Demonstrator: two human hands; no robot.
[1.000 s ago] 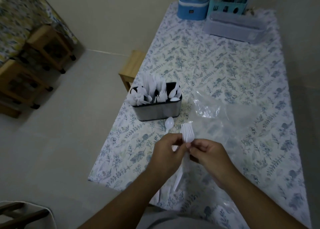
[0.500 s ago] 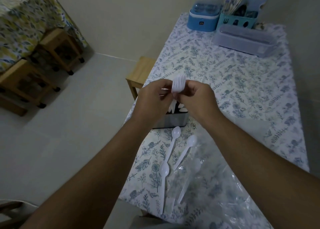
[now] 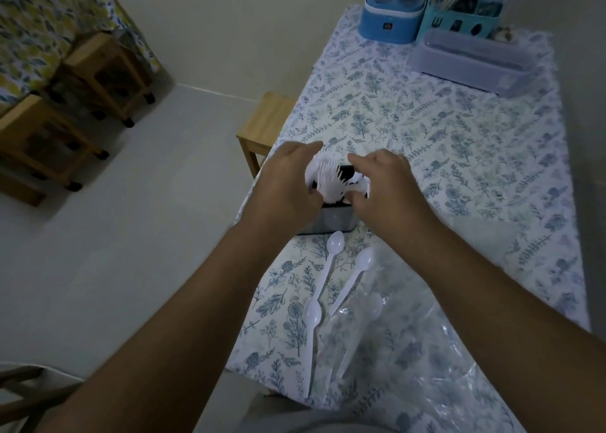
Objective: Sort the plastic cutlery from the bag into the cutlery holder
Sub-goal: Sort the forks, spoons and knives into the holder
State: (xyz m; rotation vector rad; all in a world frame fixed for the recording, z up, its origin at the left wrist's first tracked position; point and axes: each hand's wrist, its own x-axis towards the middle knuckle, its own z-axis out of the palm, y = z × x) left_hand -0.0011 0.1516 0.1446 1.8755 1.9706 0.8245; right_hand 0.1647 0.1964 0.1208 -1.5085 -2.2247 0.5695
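Forks going into the holder

Both hands meet over the holder: the left hand grips a bunch of forks, the right hand steadies them, fingers loosely curled. They look light, stiff and slippery; best pinched by the handles. Four spoons lie near the bag on the floral cloth. A stool stands beside the table.

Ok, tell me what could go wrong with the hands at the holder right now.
1. Both the left hand and right hand crowd the packed cutlery holder, so forks may snag or spill out.
2. The holder sits near the table edge; a push could tip it off.
3. The loose spoons by the plastic bag could get swept off by a forearm.
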